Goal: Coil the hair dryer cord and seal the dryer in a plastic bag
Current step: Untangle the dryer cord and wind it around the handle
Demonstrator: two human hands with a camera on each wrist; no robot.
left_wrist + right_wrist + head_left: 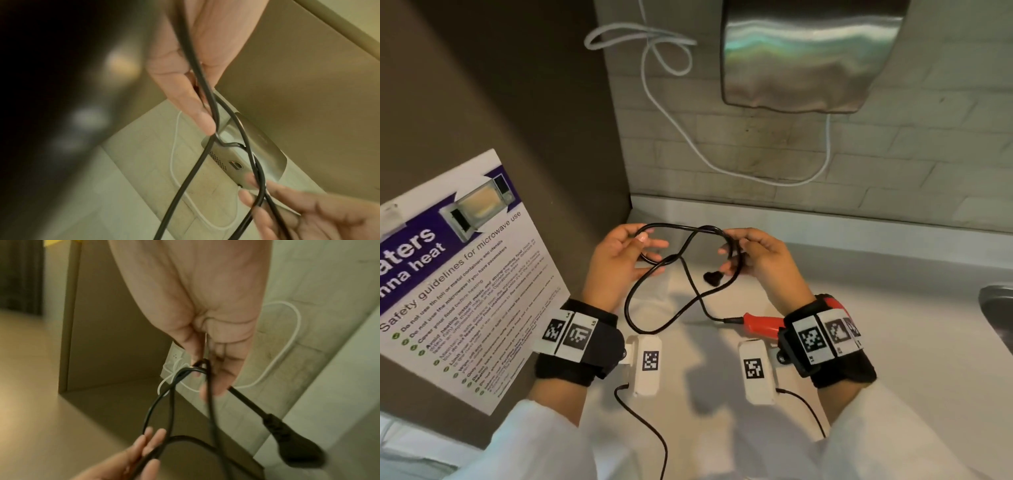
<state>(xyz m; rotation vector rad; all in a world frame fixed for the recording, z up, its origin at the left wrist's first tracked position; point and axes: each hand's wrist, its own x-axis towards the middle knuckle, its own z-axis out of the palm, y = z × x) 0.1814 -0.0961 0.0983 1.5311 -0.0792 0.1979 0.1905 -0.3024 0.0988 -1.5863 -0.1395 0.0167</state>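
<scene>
Cord partly coiled; bagging not begun.

Head view: left hand [616, 263] and right hand [760, 260] each grasp the black cord [681, 253] in loops above the tabletop [893, 342]; slack runs down to the red hair dryer [763, 323], lying just under the right wrist; plug [712, 278] dangles near the right hand. No bag identifiable. Left wrist view: left fingers [195, 110] pinch one strand. Right wrist view: right grip clenched on gathered loops [195, 369].
</scene>
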